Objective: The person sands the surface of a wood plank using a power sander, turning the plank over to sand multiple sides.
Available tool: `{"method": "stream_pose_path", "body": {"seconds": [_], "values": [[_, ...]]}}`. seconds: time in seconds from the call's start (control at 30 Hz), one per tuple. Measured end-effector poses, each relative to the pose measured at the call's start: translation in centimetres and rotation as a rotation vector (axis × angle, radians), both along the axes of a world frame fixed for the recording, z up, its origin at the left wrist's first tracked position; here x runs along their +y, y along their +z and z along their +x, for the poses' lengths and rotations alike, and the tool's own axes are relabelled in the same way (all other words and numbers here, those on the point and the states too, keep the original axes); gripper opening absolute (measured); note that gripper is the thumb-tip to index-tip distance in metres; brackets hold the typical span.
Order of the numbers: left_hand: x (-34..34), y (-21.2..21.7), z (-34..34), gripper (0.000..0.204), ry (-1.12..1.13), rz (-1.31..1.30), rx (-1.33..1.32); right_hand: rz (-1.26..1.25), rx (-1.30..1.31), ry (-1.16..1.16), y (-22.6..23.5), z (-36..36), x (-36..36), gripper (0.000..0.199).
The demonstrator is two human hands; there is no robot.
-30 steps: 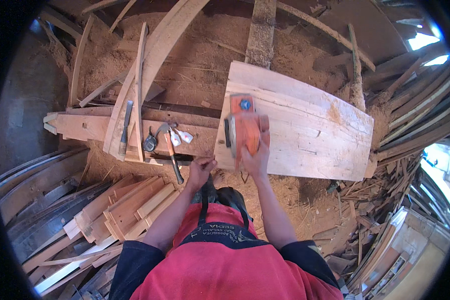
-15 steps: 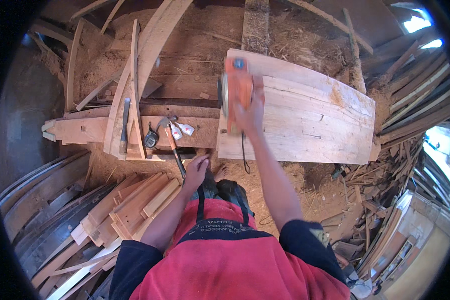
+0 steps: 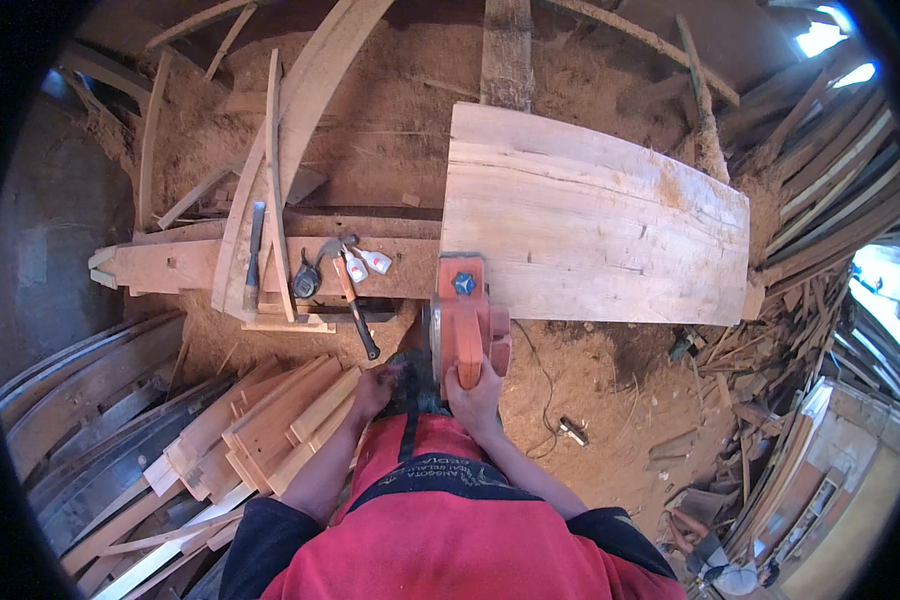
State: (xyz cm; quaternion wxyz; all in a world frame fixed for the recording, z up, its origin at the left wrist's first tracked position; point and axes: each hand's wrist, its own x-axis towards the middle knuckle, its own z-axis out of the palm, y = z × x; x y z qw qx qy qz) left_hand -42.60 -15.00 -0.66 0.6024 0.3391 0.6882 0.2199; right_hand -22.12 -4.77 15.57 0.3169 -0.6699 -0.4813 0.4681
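Observation:
My right hand [image 3: 478,397] is wrapped round the rear handle of an orange electric hand planer [image 3: 461,310] with a blue front knob. The planer's front overlaps the near left corner of a wide pale wooden board [image 3: 600,225], while its rear hangs close to my body. Low beside dark cloth at my waist is my left hand [image 3: 374,390]; its fingers look curled, and what they hold, if anything, is hidden. Left of the planer, a claw hammer [image 3: 358,310] lies with its head on a beam [image 3: 400,262], near two small white bottles [image 3: 376,260].
A black tape measure [image 3: 307,279] and a chisel [image 3: 254,258] lie left of the hammer. Curved wooden strips [image 3: 315,75] cross the bench. Cut planks [image 3: 288,410] are stacked at lower left. A cord [image 3: 548,400] trails over the sawdust-covered floor; scrap wood [image 3: 760,350] piles up at right.
My right hand has drawn the planer from the board's far left part back toward my body, to the near left corner. My left hand has come down and back, closer to my waist.

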Motion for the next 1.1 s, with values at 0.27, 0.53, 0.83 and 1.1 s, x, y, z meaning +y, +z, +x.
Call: {"method": "stream_pose_path", "body": {"seconds": [0.27, 0.53, 0.83, 1.1], "values": [[3.0, -0.9, 0.8, 0.031, -0.06, 0.022, -0.005, 0.177, -0.107, -0.018, -0.8, -2.8, 12.8, 0.024], [14.6, 5.3, 6.8, 0.045, 0.16, 0.204, -0.001, 0.264, -0.189, 0.003, -3.0, -5.2, 27.4, 0.028], [13.8, 3.3, 6.7, 0.037, 0.231, 0.23, -0.099, 0.097, -0.258, 0.034, -3.4, -5.8, 40.0, 0.046], [4.5, -0.7, 0.8, 0.049, 0.28, 0.045, -0.077, 0.278, -0.105, 0.081, -1.9, 0.7, 6.3, 0.037]]}}
